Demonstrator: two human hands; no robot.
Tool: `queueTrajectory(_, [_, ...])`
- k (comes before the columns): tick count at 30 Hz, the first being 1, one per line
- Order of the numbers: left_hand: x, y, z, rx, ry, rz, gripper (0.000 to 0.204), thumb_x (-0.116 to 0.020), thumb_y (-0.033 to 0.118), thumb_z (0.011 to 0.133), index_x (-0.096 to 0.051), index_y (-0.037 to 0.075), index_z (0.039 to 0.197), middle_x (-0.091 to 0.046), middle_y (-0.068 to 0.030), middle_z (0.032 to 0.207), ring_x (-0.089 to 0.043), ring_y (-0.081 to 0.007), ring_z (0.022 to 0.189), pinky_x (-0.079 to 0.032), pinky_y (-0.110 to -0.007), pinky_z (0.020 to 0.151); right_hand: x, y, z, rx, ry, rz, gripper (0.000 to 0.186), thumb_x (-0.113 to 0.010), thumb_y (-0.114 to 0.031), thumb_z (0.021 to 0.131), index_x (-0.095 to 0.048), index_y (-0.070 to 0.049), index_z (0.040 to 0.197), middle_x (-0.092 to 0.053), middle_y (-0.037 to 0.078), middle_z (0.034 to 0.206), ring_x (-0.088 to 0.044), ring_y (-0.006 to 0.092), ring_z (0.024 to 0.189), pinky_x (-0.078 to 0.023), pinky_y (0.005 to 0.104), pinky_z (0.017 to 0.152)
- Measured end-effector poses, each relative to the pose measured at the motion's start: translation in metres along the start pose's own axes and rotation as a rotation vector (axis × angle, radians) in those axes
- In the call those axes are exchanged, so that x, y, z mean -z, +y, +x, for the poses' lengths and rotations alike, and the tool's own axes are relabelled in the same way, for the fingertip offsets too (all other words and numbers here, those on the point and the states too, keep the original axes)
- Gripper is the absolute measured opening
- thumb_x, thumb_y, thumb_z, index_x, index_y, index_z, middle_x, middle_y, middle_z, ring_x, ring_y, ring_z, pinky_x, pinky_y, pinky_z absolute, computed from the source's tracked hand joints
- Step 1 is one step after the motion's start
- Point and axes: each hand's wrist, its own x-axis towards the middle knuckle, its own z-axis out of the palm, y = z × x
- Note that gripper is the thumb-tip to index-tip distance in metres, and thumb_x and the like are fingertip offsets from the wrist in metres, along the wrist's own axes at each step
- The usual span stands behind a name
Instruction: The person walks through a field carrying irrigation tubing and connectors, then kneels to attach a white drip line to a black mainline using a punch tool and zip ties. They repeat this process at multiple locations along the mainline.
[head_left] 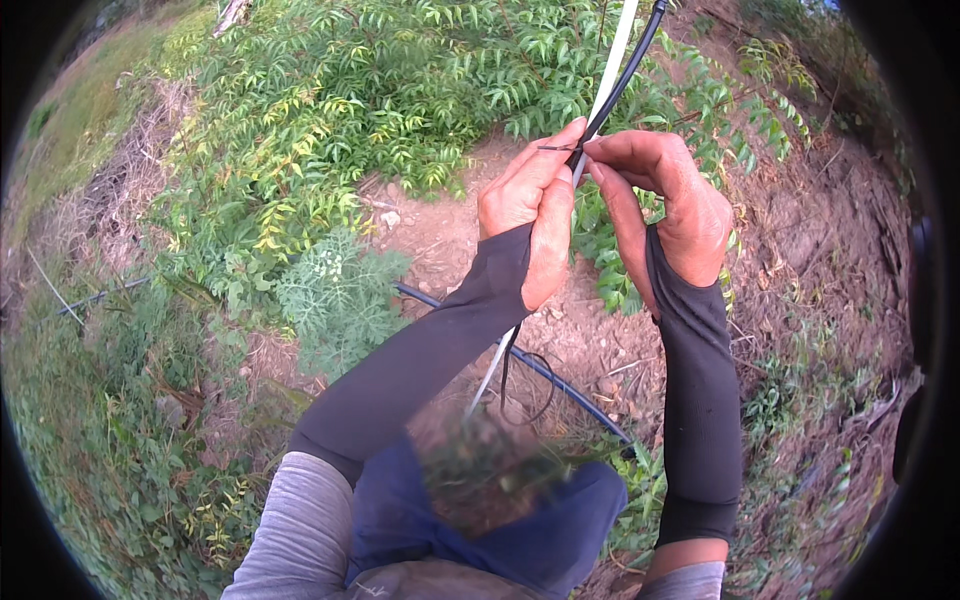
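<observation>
Our grip is closing on two thin lines at once: the left hand (528, 215) and the right hand (665, 205) are meeting fingertip to fingertip around a black tube (622, 80) and a white rod (612, 62), with a short, dark, wire-like piece (556, 148) sticking out sideways from the pinch toward our left. The left thumb and forefinger are pinching from one side, and the right fingers are pressing in from the other; both hands are grasping, not lying loose.

The black tube is looking slim, smooth and slightly curved, and it is running up and away from our fingertips to the top edge of the view. The white rod is running just beside it, touching or nearly so, and is continuing below our hands down toward the ground, where a thin black loop (530, 385) is hanging near it.

We are counting two hands, two black sleeves, one white rod, one black tube in the grip, and one more black hose (560, 385) lying across the bare dirt (440, 230) below.

Farther out, leafy green shrubs (330, 100) are crowding the upper left, and one pale feathery plant (335, 290) is standing beside the ground hose.
</observation>
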Motion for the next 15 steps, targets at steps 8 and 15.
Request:
queueTrajectory(8, [0.01,0.005,0.009,-0.159,-0.044,0.119,0.028,-0.049,0.013,0.095,-0.058,-0.005,0.115,-0.062,-0.008,0.108,-0.056,-0.0105,0.098,-0.044,-0.025,0.087,-0.009,-0.001,0.007,0.036,0.06,-0.014,0.024,-0.064,0.005,0.074,-0.064,-0.007,0.095,-0.062,0.007,0.08,-0.064,0.0212,0.072,-0.05,0.0285,0.062])
queueTrajectory(15, [0.015,0.005,0.014,-0.197,-0.068,0.24,0.028,-0.049,0.016,0.096,-0.06,-0.005,0.111,-0.063,-0.0048,0.097,-0.055,-0.0077,0.088,-0.045,-0.023,0.079,-0.009,0.005,0.007,0.101,0.037,-0.051,0.022,-0.064,0.004,0.073,-0.065,-0.009,0.091,-0.062,0.007,0.079,-0.063,0.0225,0.073,-0.05,0.0298,0.062])
